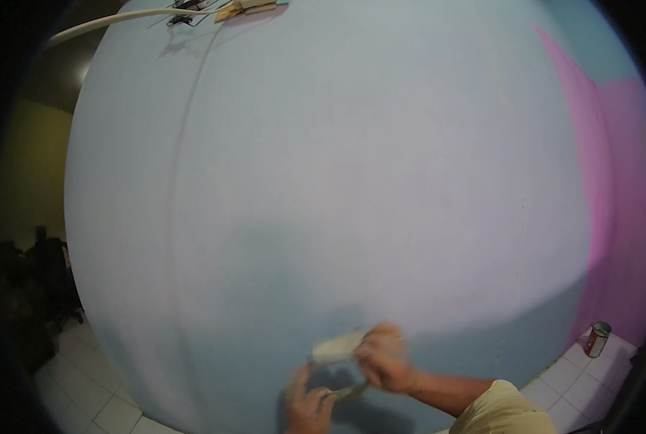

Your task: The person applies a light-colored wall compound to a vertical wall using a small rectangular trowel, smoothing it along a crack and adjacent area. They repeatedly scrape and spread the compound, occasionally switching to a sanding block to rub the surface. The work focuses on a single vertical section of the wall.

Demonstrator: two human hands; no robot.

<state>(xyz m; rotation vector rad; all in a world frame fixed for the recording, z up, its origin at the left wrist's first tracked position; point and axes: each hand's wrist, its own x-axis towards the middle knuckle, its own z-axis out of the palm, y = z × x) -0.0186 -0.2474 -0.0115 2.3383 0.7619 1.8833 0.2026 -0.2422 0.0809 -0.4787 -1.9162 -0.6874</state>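
My right hand [386,360] is closed round one end of a pale, flat, scraper-like piece [337,347], its broad part pointing left. My left hand [308,403] is lower and to the left, one finger raised close to the piece's left end. A narrow pale strip [349,393] runs from the left hand's curled fingers toward the right hand. Motion smears both hands, so the exact kind of either thing cannot be made out. Both hands are in front of a pale blue wall [373,181], and their shadows fall on it.
A red can [596,340] stands on the white tiled floor [565,376] at right, beside a pink wall [630,217]. A white cable [113,20] and a small board [247,9] are high on the wall. Dark objects [48,267] stand at far left.
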